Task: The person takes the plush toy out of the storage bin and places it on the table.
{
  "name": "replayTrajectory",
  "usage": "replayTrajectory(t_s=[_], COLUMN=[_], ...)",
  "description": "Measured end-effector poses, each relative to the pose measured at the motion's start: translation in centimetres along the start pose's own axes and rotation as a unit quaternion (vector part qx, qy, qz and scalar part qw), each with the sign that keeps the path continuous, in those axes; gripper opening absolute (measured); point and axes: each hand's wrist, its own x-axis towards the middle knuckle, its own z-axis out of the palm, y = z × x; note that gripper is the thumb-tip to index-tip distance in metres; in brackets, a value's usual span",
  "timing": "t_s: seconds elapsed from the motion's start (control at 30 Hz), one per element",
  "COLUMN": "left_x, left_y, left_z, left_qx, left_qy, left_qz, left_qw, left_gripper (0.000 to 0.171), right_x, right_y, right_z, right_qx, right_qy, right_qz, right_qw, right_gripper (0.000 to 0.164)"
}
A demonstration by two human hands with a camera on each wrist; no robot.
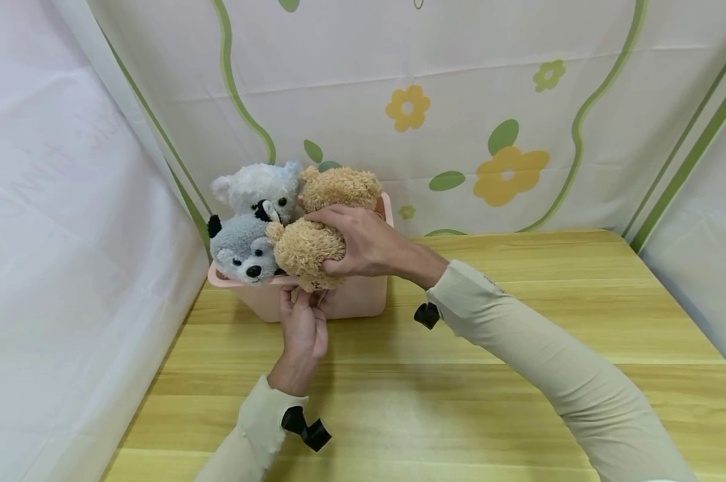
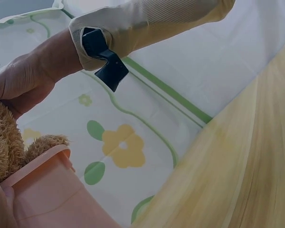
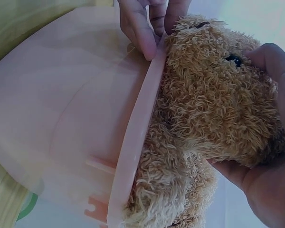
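Note:
A pink plastic bin (image 1: 357,298) full of plush toys stands on the table. My right hand (image 1: 366,241) grips the head of a curly tan teddy bear (image 1: 307,251) at the bin's front, thumb on one side and fingers on the other. In the right wrist view the bear's dark eye and muzzle show beside the rim (image 3: 137,123). My left hand (image 1: 303,325) is at the front rim, its fingertips (image 3: 147,45) pinching the edge close by the bear's muzzle. Left of that bear sits a grey plush dog (image 1: 239,244) with black ears.
Behind in the bin are a white plush toy (image 1: 251,187) with a bluish ear and a second tan plush toy (image 1: 341,186). The wood-grain table (image 1: 520,402) extends to the right and front. Flower-printed fabric (image 1: 339,67) hangs close behind the bin.

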Motion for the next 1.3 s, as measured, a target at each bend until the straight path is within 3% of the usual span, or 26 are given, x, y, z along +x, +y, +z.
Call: replayTrajectory(t_s=[1.3], left_x=[-0.37], left_y=[0.55], left_z=[-0.16], left_qx=[0.011], left_qy=[-0.032], left_qz=[-0.007], left_qw=[0.9994], left_gripper=[0.015], right_x=[0.17], right_y=[-0.31], right_z=[-0.91], right_qx=[0.01], right_qy=[-0.029], right_qz=[0.025], right_qw=[0.999], right_gripper=[0.071])
